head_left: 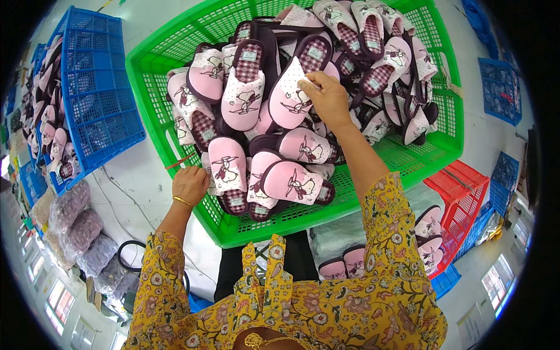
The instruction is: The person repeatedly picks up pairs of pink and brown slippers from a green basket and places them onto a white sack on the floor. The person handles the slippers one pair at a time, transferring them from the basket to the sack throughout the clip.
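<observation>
A large green plastic basket [139,87] in front of me holds a heap of pink and white slippers with dark trim and checked insoles. My right hand [328,96] pinches the edge of one slipper [290,100] near its opening, its toe pointing toward me. Beside it on the left lies a similar slipper [242,105], also toe toward me. At the basket's near left side, my left hand [191,185] is curled over the rim, its fingertips partly hidden. Right by that hand lies another slipper [226,167], toe pointing away.
Blue crates [102,81] with more slippers stand at the left, above plastic-wrapped bundles [81,227]. On the right are a red crate [464,201] and a blue crate [500,90]. Several slippers [354,259] lie below the basket, near my right sleeve. A red strip [179,162] hangs at the rim.
</observation>
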A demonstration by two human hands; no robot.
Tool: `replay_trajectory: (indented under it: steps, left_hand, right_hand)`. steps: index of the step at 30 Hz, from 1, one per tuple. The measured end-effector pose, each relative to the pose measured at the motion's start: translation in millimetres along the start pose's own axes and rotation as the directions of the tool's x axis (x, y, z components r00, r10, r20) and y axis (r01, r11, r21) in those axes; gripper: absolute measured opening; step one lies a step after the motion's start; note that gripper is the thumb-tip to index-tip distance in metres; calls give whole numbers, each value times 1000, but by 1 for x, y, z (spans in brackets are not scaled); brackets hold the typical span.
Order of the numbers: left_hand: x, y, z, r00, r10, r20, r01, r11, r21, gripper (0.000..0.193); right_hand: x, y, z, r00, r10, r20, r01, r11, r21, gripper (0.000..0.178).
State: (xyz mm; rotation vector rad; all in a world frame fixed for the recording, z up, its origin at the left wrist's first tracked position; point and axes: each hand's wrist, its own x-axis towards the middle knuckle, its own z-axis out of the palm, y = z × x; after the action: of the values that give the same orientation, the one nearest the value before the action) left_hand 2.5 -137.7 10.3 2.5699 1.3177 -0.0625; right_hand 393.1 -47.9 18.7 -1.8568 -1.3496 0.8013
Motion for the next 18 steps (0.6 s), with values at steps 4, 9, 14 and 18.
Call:
replay_trajectory:
  steps: [4,9,14,18]
  left_hand:
    - [1,0,5,1000,5,-10,-6,1000,-28,17]
    - [0,-3,-4,1000,-2,0,2,1000,-19,17]
    - [-4,-6,-1,1000,-20,20,20,999,-27,16]
    - [-5,-7,0,999,-35,14,36,998,-51,15]
  right_hand:
    - [-1,10,-3,1000,-3,13,3,999,-37,23]
    - [-5,6,5,1000,12,-28,-13,999,-34,22]
    - [0,3,12,982,177,-71,-158,964,215,22]
    - [3,-3,16,935,346,-78,-262,822,505,22]
